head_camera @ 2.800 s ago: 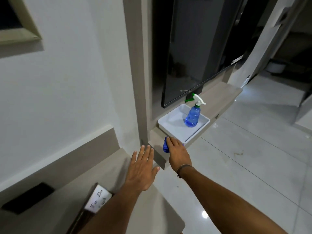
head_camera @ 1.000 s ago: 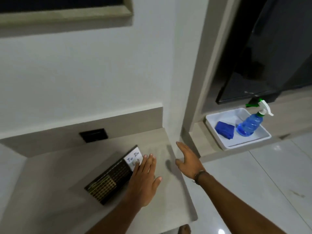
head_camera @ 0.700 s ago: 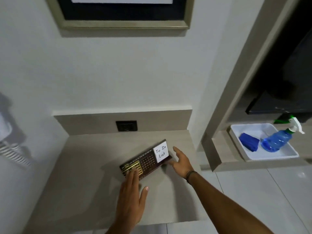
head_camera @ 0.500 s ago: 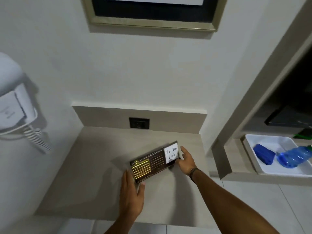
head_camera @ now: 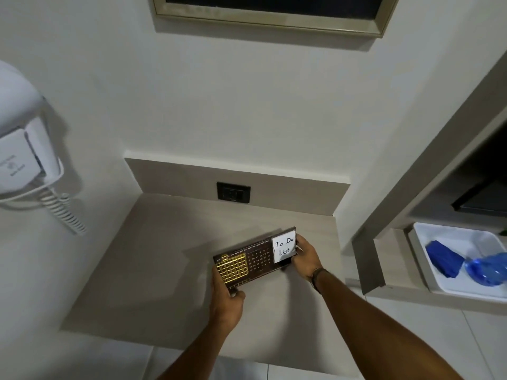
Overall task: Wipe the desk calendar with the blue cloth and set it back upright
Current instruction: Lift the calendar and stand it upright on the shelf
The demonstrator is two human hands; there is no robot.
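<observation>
The desk calendar [head_camera: 253, 258] is a dark brown panel with a gold grid at its left end and a white "To Do List" note at its right end. It is tilted up off the beige desk top [head_camera: 170, 270], its face turned towards me. My left hand [head_camera: 226, 300] grips its lower left corner. My right hand [head_camera: 304, 259] grips its right end, beside the note. The blue cloth [head_camera: 444, 258] lies folded in a white tray [head_camera: 422, 259] on the shelf at the right, away from both hands.
A blue spray bottle [head_camera: 487, 271] lies beside the cloth in the tray. A black wall socket [head_camera: 233, 192] sits in the desk's back panel. A white wall-mounted hair dryer [head_camera: 24, 154] with a coiled cord hangs at the left. A framed picture [head_camera: 269, 12] hangs above.
The cloth went from my right hand into the tray. Both hands moved to the calendar, which lay flat, took hold of its two ends and tilted it up. My view swung left.
</observation>
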